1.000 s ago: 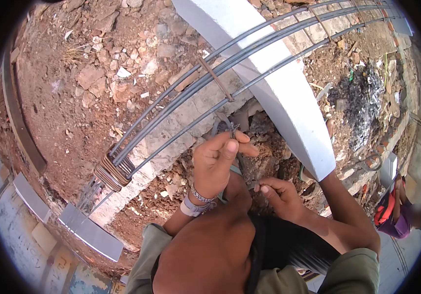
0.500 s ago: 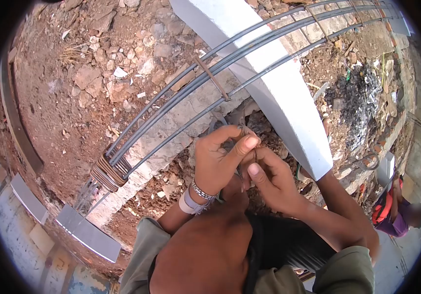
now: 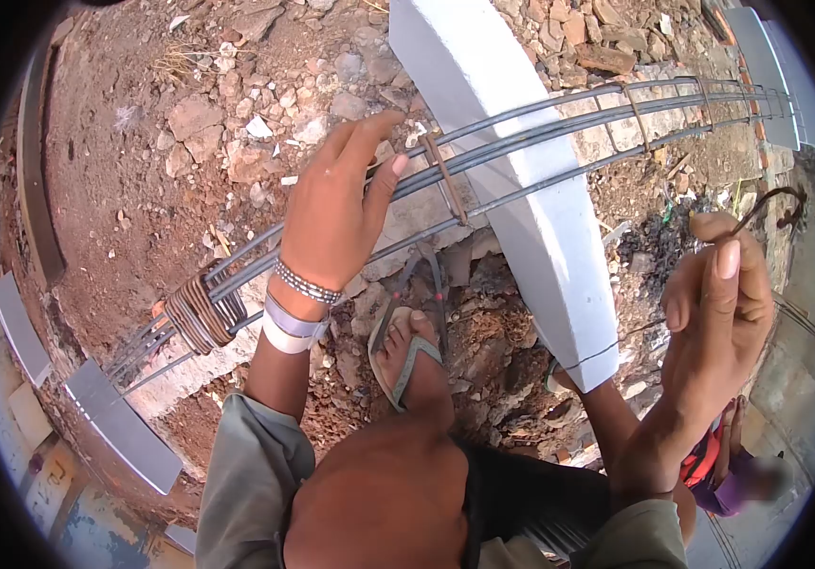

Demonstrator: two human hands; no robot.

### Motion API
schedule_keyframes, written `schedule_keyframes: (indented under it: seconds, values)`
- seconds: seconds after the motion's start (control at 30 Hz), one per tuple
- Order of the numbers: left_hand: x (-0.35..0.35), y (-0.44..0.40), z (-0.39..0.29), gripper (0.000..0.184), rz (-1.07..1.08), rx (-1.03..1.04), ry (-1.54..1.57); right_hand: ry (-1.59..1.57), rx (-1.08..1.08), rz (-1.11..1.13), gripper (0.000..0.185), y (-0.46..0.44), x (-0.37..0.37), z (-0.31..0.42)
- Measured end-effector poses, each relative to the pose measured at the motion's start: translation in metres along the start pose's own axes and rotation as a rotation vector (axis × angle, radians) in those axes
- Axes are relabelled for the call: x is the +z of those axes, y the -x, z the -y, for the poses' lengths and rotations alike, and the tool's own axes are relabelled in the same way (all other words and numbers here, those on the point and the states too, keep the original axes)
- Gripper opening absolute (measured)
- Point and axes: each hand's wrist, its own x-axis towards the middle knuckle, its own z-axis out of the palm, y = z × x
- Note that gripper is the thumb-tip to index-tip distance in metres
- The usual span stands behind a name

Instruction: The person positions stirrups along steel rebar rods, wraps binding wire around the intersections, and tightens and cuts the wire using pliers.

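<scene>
My left hand (image 3: 327, 213) is over the long steel reinforcing bars (image 3: 540, 133), its thumb and fingers apart; I cannot tell whether it touches them. Just right of its fingertips a rusty stirrup (image 3: 447, 180) crosses the bars. Raised at the right, my right hand (image 3: 725, 303) is closed on a thin dark wire (image 3: 775, 197). One end of the wire curls beyond the fingers, and a thin strand runs from the hand toward the white block. A bundle of stirrups (image 3: 203, 313) is stacked around the bars at the left.
A long white block (image 3: 549, 237) passes under the bars. My sandalled foot (image 3: 407, 351) rests on rubble between the bars and my knee. Grey blocks (image 3: 123, 427) lie at lower left, with black ash (image 3: 654, 232) at right. Another person (image 3: 725, 474) is at the lower right.
My hands were together above my foot; now they are apart. The left has moved up and left to the bars, the right out to the right with the wire. The view has shifted.
</scene>
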Motion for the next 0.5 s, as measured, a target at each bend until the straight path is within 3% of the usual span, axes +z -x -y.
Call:
schedule_keyframes:
  seconds: [0.07,0.17,0.3,0.4,0.5]
  values:
    - [0.003,-0.006,0.009,0.032,0.126,0.036,0.042,0.388,-0.090,-0.089,0.035,-0.007,-0.002,0.032]
    - [0.002,-0.013,0.011,0.036,0.189,0.022,0.087,0.633,-0.116,-0.083,0.031,-0.010,-0.001,0.061]
    - [0.015,-0.018,0.009,0.045,0.025,-0.013,0.110,0.850,-0.173,0.051,0.020,-0.033,0.001,0.065]
    - [0.018,-0.024,0.011,0.048,0.110,-0.187,0.170,0.949,-0.220,0.222,0.013,-0.046,0.022,0.038]
    - [0.006,-0.036,0.008,0.053,0.330,-0.298,0.121,0.907,-0.341,0.341,0.009,-0.051,0.042,-0.010]
